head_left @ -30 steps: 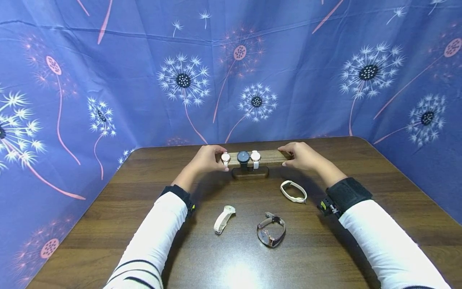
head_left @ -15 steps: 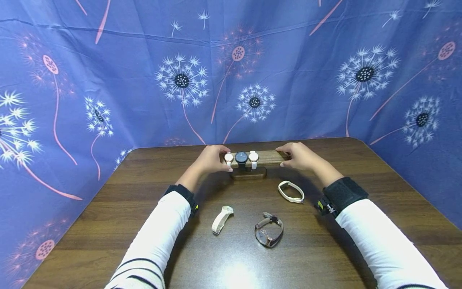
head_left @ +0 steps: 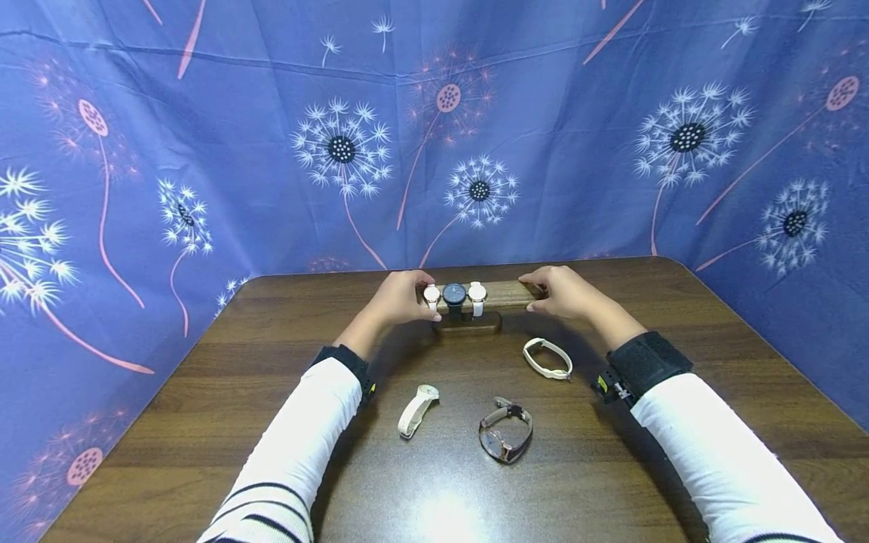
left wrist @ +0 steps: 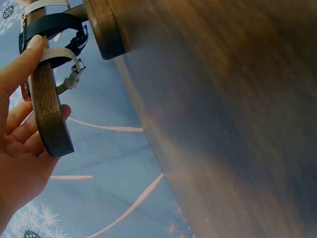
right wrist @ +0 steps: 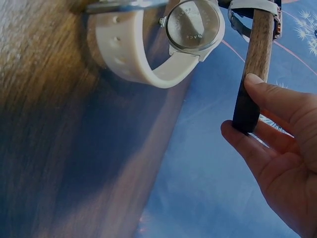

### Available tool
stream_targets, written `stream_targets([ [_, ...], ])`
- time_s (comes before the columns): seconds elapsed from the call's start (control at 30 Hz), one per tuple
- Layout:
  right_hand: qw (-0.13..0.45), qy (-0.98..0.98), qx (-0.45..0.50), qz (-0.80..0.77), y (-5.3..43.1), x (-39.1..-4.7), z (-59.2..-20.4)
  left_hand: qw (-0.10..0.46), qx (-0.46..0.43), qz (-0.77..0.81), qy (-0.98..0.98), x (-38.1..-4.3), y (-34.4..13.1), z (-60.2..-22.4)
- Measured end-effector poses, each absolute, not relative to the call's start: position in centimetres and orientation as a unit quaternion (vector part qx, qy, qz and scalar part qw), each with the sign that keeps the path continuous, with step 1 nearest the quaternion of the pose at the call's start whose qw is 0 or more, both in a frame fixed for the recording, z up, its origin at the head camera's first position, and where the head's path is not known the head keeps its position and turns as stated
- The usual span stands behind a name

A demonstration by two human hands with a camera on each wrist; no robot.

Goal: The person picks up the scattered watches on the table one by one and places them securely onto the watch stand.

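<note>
A watch stand with a wooden bar on a dark rounded base stands near the table's back edge. A white-strapped watch, a black watch and another white-strapped watch sit side by side on the bar's left half. My left hand wraps around the bar's left end and grips the leftmost watch, the thumb over its strap in the left wrist view. My right hand pinches the bar's dark right end between thumb and fingers, as the right wrist view shows.
On the table lie a white looped watch at the right, a cream-strapped watch in front, and a brown-strapped watch on its side. A blue dandelion-print cloth hangs behind the table.
My left hand and the leftmost watch have slid right along the bar, closer to the black watch. The right hand keeps its hold on the other end.
</note>
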State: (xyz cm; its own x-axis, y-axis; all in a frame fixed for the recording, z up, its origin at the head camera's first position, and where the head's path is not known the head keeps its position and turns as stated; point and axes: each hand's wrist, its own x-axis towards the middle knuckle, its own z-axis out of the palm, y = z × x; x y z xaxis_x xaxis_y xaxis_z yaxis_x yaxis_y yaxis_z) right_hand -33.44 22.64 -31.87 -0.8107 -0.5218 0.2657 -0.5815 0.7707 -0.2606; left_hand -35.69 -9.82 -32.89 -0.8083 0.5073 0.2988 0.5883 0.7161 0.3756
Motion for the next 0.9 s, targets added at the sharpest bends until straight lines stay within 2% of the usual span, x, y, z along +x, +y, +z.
stream_targets([
  [0.37,0.093,-0.936,0.298,0.163,22.65,-33.36,-31.81,0.079,-0.282,-0.237,-0.926,-35.54,-9.53,-32.68],
  [0.9,0.089,-0.94,0.289,0.157,22.29,-32.91,-31.72,0.101,-0.271,-0.213,-0.933,-35.22,-9.33,-32.79],
])
